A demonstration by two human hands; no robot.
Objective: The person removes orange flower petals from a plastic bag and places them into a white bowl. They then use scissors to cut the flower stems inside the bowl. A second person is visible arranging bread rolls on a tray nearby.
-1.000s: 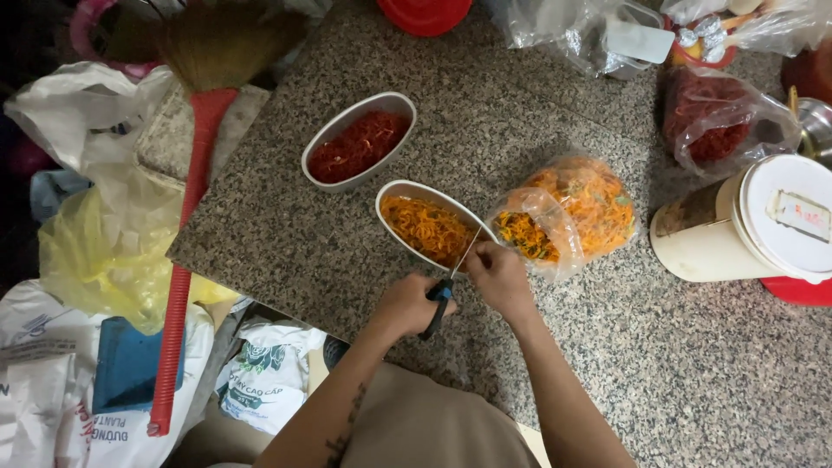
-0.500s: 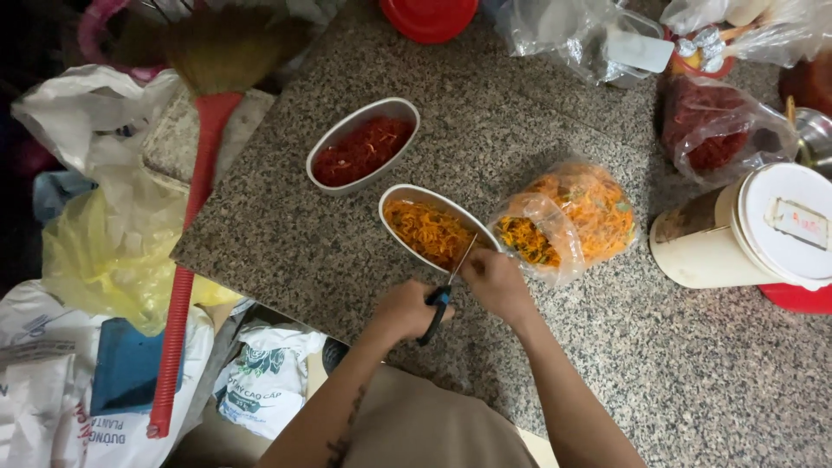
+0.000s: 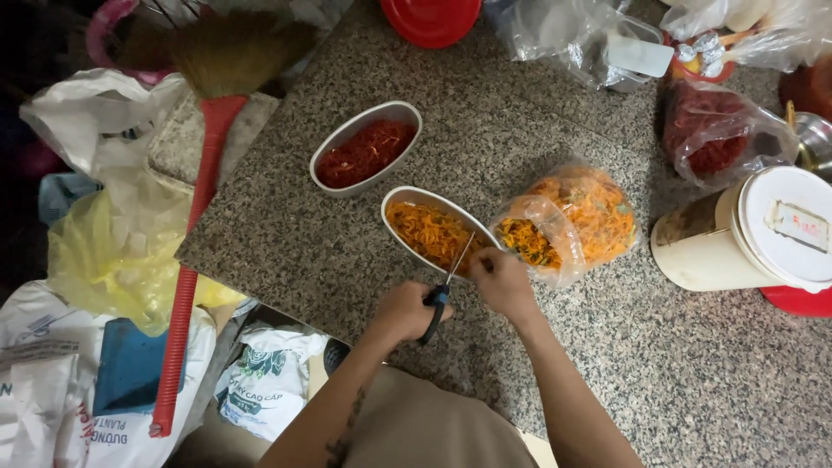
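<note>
My left hand [image 3: 406, 310] grips the dark handles of a pair of scissors [image 3: 444, 288], blades pointing up into an oval metal dish [image 3: 406, 198] of orange shredded strands. My right hand [image 3: 503, 282] rests at the dish's near right rim, fingers pinched close to the blade tips; whether it holds strands I cannot tell. A clear plastic bag [image 3: 572, 218] of the same orange shreds lies open just right of the dish. A second oval dish [image 3: 364, 149] filled with red shreds sits behind and to the left.
The speckled granite counter [image 3: 693, 381] ends at the left; below are a red-handled broom [image 3: 195, 260], a yellow bag [image 3: 113, 251] and white sacks [image 3: 52, 381]. A white lidded jar [image 3: 754, 234], a bag of red shreds [image 3: 715, 134] and a red lid [image 3: 431, 17] stand around.
Both hands stay at the orange dish; the scissors have shifted slightly and my right hand has edged closer to the blades. The view has drifted a little.
</note>
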